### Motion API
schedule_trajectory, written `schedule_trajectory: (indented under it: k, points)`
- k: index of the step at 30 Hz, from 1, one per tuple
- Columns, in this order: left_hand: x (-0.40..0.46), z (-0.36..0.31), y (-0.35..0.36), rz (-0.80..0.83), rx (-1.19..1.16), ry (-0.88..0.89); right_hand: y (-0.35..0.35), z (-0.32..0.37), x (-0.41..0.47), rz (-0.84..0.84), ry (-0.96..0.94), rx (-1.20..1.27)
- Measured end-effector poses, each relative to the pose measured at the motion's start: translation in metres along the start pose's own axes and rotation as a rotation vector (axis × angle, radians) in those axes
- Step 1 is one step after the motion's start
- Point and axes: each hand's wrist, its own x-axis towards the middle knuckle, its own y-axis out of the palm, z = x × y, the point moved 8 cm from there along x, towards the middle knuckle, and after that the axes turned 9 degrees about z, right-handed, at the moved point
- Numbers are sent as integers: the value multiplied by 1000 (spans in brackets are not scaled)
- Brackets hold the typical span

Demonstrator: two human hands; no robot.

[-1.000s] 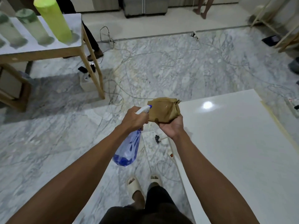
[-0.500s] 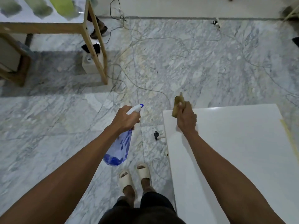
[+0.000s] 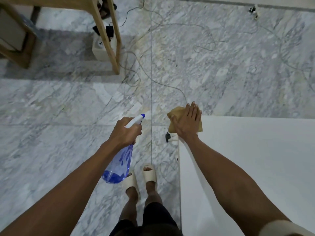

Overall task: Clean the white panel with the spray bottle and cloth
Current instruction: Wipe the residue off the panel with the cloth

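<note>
right hand (image 3: 186, 122) presses cloth (image 3: 175, 114) flat on white panel (image 3: 247, 159) corner.

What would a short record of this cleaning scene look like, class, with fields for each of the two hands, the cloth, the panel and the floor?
left hand: grips the neck of the spray bottle, held over the floor, nozzle pointing away
right hand: fingers straight, pressing the cloth flat
cloth: tan, on the panel's far left corner
panel: white, glossy, to the person's right
bottle contents: blue liquid, low
floor: grey marble, with loose cables
</note>
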Motion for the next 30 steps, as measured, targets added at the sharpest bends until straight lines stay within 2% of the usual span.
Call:
schedule_trajectory:
  k: [13,30]
  points:
    - [-4,23,23,19,-24,-64,1,-1,-8,-127,19,60]
    - [-7,55,66,65,-120,10,18,-6,-42,-117,55,34]
